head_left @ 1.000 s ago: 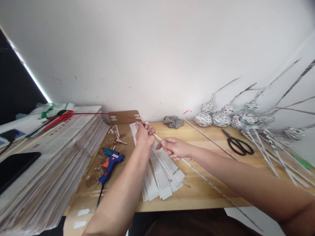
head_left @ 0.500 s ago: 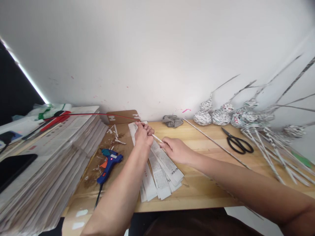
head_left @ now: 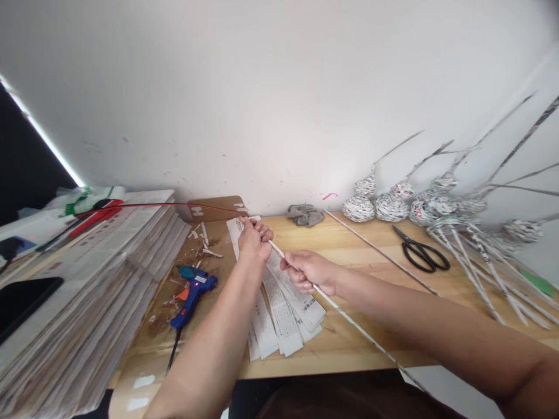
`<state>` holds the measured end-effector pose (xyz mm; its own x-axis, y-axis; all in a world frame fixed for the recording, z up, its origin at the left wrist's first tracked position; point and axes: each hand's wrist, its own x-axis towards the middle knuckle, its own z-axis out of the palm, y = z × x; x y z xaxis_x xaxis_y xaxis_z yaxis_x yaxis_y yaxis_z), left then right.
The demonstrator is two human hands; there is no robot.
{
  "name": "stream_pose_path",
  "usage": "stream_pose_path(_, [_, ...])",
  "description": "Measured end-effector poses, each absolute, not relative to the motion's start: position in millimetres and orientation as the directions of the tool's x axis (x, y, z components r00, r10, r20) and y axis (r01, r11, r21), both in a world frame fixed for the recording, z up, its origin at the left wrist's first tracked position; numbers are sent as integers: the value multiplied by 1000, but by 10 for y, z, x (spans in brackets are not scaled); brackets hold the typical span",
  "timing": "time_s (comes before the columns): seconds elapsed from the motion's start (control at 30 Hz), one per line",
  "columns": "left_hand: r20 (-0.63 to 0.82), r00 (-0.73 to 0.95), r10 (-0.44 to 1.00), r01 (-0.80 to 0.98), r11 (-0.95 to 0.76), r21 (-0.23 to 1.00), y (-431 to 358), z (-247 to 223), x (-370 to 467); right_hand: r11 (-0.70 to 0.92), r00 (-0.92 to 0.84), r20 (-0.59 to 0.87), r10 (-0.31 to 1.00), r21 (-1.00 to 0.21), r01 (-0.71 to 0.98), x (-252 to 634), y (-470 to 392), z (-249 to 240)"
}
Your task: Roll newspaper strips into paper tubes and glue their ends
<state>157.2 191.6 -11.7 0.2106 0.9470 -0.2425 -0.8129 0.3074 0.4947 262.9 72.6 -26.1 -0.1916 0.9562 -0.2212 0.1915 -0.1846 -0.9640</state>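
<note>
Between my two hands runs a thin rolled newspaper tube (head_left: pixel 345 315), slanting from upper left down past the table's front edge at lower right. My left hand (head_left: pixel 255 237) is closed round its upper end. Lower along the tube, my right hand (head_left: pixel 309 270) wraps it with curled fingers. Beneath both hands lie several cut newspaper strips (head_left: pixel 286 326), fanned out on the wooden table. A second paper tube (head_left: pixel 379 251) rests on the table to the right of my hands.
A blue glue gun (head_left: pixel 192 297) lies on stained cardboard (head_left: pixel 161 331). Stacked newspapers (head_left: pixel 131 262) and a phone (head_left: pixel 28 302) are at left. Black scissors (head_left: pixel 421 253), a grey cloth (head_left: pixel 305 215), woven paper gourds (head_left: pixel 358 208) and loose tubes (head_left: pixel 484 267) sit toward the back and right.
My right hand has turned and wrapped its fingers round the tube. The tube's lower length now shows plainly below that hand. My left hand stays nearly in place.
</note>
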Motion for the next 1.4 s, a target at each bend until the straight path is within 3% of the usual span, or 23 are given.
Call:
stream_pose_path(0.1, [-244,208,947,-814,306,494,1924,-114,1570,-312,-288,-321,902,-947,77,2638,719,-271])
stream_pose_path(0.27, [-248,191,950,-815,294,499,1928,-118,1576,-97,-113,-128,985,-964,246,2652,687,-288])
stream_pose_path(0.43, [-257,202,945,-811,308,498,1922,-102,1572,-306,-306,-317,898,-948,83,2679,648,-305])
stream_pose_path(0.6, [-256,191,948,-814,298,498,1928,-106,1577,-111,-115,-135,984,-974,196,2716,608,-325])
stream_pose_path(0.7, [-263,200,944,-811,310,497,1924,-109,1587,-314,-289,-307,907,-949,26,2734,599,-330])
stream_pose_path(0.77, [-271,196,942,-809,312,498,1919,-114,1594,-374,-332,-347,877,-927,-21,2733,596,-334])
stream_pose_path(0.9, [-286,186,940,-804,313,506,1904,-134,1608,-99,-77,-123,989,-960,262,2699,594,-334])
stream_pose_path(0.97, [-291,192,937,-799,321,509,1897,-135,1609,-82,-56,-102,993,-953,290,2687,602,-332])
stream_pose_path(1.07, [-291,197,936,-798,326,507,1896,-122,1602,-265,-202,-284,937,-957,116,2693,622,-335])
stream_pose_path(1.17, [-286,194,938,-802,320,505,1895,-118,1601,-318,-263,-312,913,-948,24,2697,648,-330])
stream_pose_path(1.27, [-286,195,938,-798,321,509,1877,-141,1618,-106,-82,-137,987,-944,311,2664,686,-301])
stream_pose_path(1.33, [-281,206,937,-790,329,517,1858,-159,1629,38,-28,27,999,-837,546,2629,712,-283])
stream_pose_path(1.4, [-270,212,939,-783,329,528,1847,-167,1630,104,-21,117,993,-772,627,2603,728,-287])
